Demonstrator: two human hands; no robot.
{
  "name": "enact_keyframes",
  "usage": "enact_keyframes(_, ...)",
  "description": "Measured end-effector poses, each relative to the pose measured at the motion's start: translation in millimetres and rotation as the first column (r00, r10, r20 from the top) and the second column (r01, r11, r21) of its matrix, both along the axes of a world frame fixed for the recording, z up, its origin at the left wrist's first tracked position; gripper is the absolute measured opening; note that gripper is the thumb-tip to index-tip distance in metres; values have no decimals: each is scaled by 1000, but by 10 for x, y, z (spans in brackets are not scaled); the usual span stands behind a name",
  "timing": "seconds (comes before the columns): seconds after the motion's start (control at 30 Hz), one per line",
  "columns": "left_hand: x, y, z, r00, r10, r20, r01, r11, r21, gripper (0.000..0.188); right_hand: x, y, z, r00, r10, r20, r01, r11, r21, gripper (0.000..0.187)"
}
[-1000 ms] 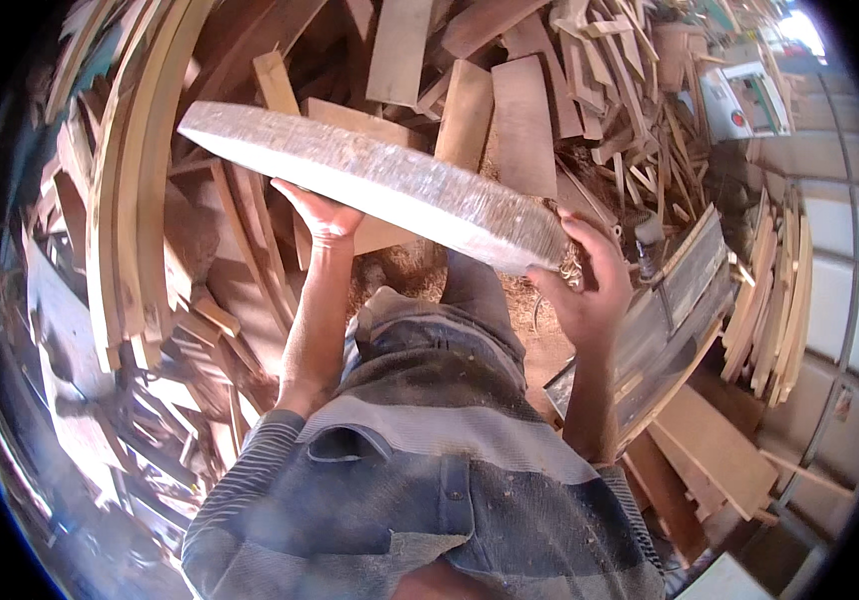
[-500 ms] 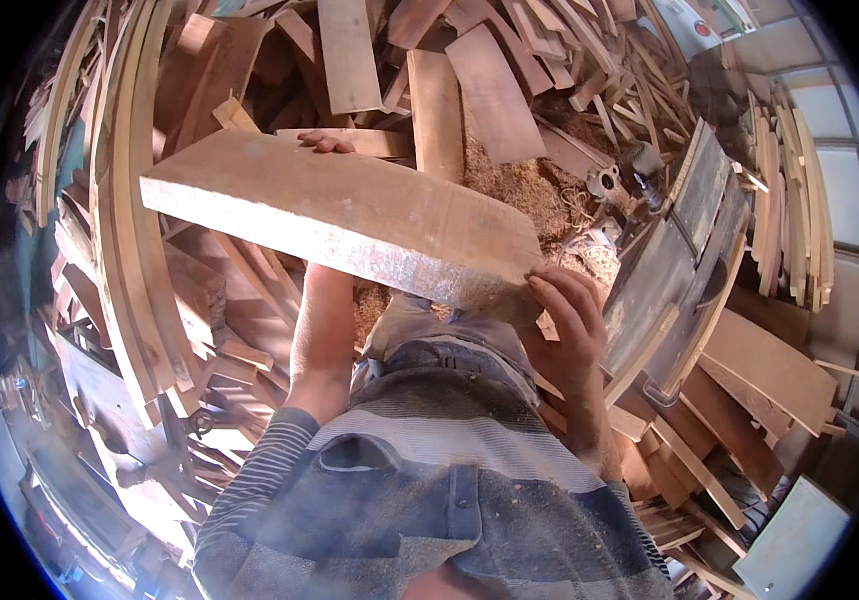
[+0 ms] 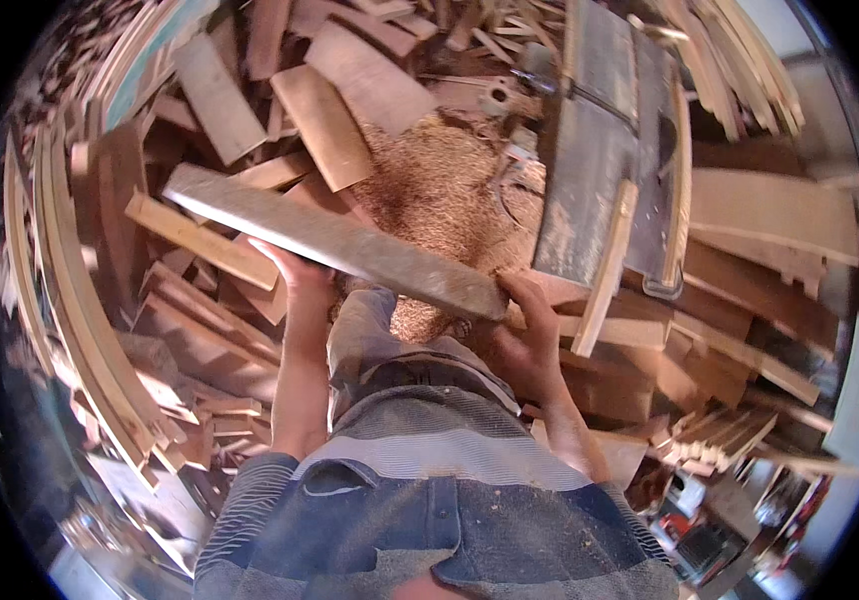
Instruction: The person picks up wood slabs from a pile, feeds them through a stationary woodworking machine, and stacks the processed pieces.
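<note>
A thick wooden plank (image 3: 350,245) is held in front of my body, slanting from upper left down to lower right, with its narrow edge facing up at me. My left hand (image 3: 295,268) grips it from below near its middle-left; the fingers are mostly hidden behind the wood. At the right end my right hand (image 3: 528,320) is closed on the plank's corner, fingers bent over it. Beneath the plank lies a heap of wood shavings (image 3: 430,190), close to my feet.
To the right stands a grey metal machine table (image 3: 590,190) with a wooden strip (image 3: 610,265) along it. Long boards (image 3: 75,290) lean at the left. Loose planks (image 3: 335,130) lie piled ahead, and more boards (image 3: 770,215) are stacked at the far right.
The plank has tipped from showing its broad face to showing mostly its edge, still in both hands. My view has swung right, so the machine table and shavings sit further left.
</note>
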State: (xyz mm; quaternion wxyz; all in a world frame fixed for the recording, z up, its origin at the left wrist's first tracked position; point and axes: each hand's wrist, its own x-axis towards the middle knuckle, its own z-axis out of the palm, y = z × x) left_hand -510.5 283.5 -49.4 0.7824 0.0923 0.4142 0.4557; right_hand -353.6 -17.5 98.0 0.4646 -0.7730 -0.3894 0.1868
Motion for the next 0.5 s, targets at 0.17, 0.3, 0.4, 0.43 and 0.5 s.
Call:
enact_keyframes(0.17,733,-681,-387,921,-387,-43,388,922,3,87,196,-1205,-526,724,-350,-594,401,915,-50,53)
enact_keyframes(0.3,1863,-1223,-462,772,-635,-34,636,771,35,84,177,-2032,-1060,451,-398,-799,591,804,-68,44)
enact_keyframes(0.4,2564,-1468,-634,627,-750,-213,769,639,12,85,50,-2228,-1330,226,-369,-902,730,677,-93,41)
enact_keyframes(0.43,2777,-1552,-627,569,-762,-309,803,595,10,86,40,-2285,-1499,208,-386,-899,747,656,-109,39)
enact_keyframes(0.5,3127,-1691,-608,439,-763,-475,861,509,-21,88,45,-2261,-1685,143,-378,-915,810,576,-112,35)
